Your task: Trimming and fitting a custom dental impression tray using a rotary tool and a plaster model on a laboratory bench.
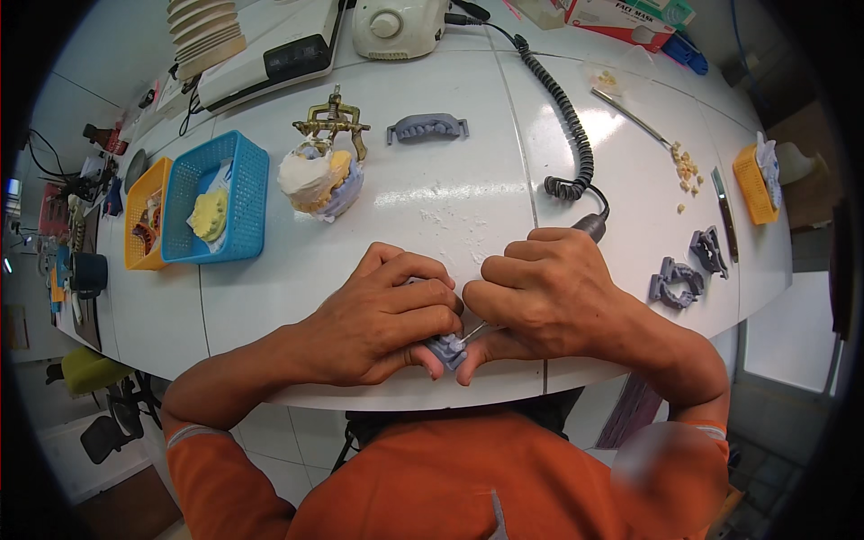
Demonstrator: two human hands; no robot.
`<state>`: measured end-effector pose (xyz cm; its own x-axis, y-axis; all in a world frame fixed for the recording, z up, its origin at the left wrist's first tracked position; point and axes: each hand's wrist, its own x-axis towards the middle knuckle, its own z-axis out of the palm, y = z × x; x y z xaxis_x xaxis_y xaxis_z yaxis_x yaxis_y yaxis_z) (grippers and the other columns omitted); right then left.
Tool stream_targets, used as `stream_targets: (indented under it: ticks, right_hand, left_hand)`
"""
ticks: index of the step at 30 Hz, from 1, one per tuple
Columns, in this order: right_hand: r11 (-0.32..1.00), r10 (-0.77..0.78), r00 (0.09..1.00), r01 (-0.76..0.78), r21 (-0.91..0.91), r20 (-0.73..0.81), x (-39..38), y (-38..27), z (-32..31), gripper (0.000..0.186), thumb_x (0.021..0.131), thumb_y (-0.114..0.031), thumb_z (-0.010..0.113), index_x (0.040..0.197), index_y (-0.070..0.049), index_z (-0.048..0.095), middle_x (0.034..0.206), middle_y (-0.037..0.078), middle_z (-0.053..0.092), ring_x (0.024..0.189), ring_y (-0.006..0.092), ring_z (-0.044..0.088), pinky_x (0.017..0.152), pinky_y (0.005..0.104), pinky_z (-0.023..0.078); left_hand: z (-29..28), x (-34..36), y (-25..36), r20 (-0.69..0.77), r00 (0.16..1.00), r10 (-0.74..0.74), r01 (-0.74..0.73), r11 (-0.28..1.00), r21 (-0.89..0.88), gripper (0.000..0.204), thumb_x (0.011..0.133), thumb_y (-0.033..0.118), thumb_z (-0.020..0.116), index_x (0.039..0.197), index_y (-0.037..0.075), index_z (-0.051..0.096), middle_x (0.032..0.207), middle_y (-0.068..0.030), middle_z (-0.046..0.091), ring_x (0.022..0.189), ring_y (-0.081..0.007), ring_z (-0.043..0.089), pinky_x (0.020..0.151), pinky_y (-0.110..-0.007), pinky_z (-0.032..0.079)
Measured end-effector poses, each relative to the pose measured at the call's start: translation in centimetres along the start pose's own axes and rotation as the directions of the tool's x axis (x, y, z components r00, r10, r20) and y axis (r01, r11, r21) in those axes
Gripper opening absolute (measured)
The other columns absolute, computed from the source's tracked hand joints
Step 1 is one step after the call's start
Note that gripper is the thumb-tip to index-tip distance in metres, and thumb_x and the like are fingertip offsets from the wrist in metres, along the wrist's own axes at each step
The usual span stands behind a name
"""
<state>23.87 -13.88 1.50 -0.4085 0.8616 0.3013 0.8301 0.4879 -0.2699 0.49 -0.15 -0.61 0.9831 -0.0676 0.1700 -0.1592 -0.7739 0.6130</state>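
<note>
My left hand [396,319] is closed around a small grey printed dental model [447,353] near the front edge of the white table, its fingers covering much of the piece. My right hand [535,292] grips a rotary handpiece [587,227] on a coiled cord [569,117]. Its thin metal bur tip meets the model between my two thumbs. Pale shavings lie scattered on the table beyond my hands. Another grey dental piece [423,126] lies farther back, beside a brass articulator [326,121] holding plaster casts [319,184].
At left stand blue [255,193] and yellow [135,254] baskets. A white control box [396,27] is at the back. At right lie grey models [677,292], a spatula [724,216], tooth-coloured pieces [686,169] and a yellow basket [752,184]. The table [243,315] has a curved front edge.
</note>
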Motion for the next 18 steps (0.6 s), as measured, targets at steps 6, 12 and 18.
stream_targets:
  ticks: [6,12,18]
  right_hand:
    - [1.000,0.007,1.000,-0.007,0.002,0.005,0.01,-0.02,0.03,0.063,0.083,-0.075,0.073,0.076,-0.013,0.069,0.064,0.000,0.058,0.058,0.0199,0.066,0.054,0.0349,0.049]
    - [1.000,-0.003,1.000,0.003,0.016,-0.005,0.07,-0.05,0.03,0.062,0.083,-0.074,0.073,0.075,-0.013,0.068,0.065,0.000,0.059,0.058,0.0202,0.066,0.054,0.0351,0.049]
    - [1.000,-0.006,1.000,0.006,0.005,0.013,0.04,-0.09,-0.21,0.062,0.084,-0.074,0.072,0.076,-0.012,0.068,0.065,0.000,0.059,0.058,0.0202,0.066,0.055,0.0352,0.049]
  left_hand:
    - [-0.39,0.16,0.23,0.010,1.000,0.005,-0.005,1.000,-0.007,0.035,0.095,0.040,0.077,0.115,0.012,0.071,0.120,-0.0028,0.067,0.129,-0.0279,0.057,0.107,-0.046,0.036]
    - [-0.29,0.05,0.18,0.022,1.000,0.007,-0.007,1.000,-0.002,0.040,0.098,0.048,0.072,0.114,0.012,0.071,0.120,-0.0030,0.066,0.130,-0.0283,0.057,0.106,-0.047,0.036]
    - [-0.15,0.07,0.07,0.021,1.000,0.021,-0.022,1.000,0.014,0.044,0.100,0.053,0.067,0.113,0.011,0.070,0.118,-0.0039,0.065,0.129,-0.0280,0.056,0.105,-0.047,0.036]
